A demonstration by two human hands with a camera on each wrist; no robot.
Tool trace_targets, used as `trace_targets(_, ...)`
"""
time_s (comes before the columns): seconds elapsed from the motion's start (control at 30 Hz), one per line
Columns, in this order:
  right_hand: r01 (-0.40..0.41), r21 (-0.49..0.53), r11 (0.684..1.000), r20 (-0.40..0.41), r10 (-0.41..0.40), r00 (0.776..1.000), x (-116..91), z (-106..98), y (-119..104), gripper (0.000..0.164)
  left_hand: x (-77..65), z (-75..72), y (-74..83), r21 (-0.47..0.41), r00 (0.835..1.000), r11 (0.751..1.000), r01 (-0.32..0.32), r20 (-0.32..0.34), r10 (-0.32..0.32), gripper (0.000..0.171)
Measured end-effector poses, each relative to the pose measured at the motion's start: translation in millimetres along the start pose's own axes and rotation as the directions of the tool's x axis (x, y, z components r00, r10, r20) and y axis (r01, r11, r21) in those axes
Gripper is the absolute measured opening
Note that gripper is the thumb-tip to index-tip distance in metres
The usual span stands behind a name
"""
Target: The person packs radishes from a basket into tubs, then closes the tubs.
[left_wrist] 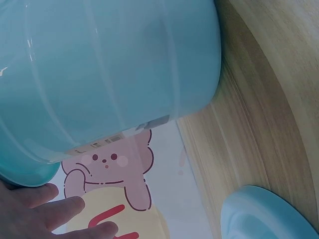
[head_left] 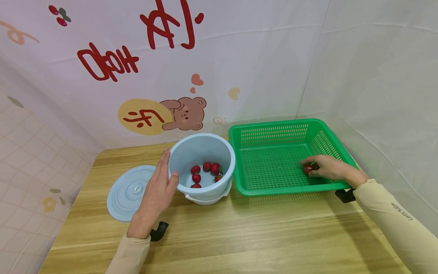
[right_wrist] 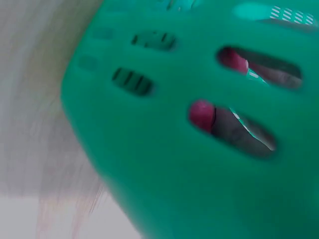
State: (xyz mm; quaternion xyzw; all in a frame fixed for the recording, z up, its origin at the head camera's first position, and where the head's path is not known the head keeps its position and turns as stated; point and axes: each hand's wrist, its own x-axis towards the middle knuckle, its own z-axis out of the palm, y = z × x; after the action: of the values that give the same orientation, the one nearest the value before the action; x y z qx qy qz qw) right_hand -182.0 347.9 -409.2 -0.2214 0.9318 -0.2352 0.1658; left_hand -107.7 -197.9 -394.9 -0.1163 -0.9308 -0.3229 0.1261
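In the head view, my right hand reaches down inside the green basket and holds a cherry tomato at its right side. Through the basket's slots, the right wrist view shows part of that red tomato beside a finger. A light blue bucket stands left of the basket, with several cherry tomatoes on its bottom. My left hand is at the bucket's left rim, its fingers extended. The left wrist view shows those fingers by the rim.
A round light blue lid lies on the wooden table, left of the bucket and partly behind my left hand. The bucket's white handle hangs down in front. A printed white cloth rises behind the table.
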Motion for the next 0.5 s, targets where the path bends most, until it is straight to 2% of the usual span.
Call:
trace_targets(0.27,0.017,-0.041,0.999,-0.019,-0.017,1.000,-0.2,-0.5,0.7,0.031,0.4,0.4,-0.6,-0.001,1.000,1.000,0.003,0.008,-0.003,0.068)
trace_targets(0.5,0.012,-0.009,1.000,-0.098,-0.013,0.995,-6.1,-2.9,-3.5,0.030,0.4,-0.4,0.2,-0.001,1.000,1.000,0.002,0.009,-0.002,0.068)
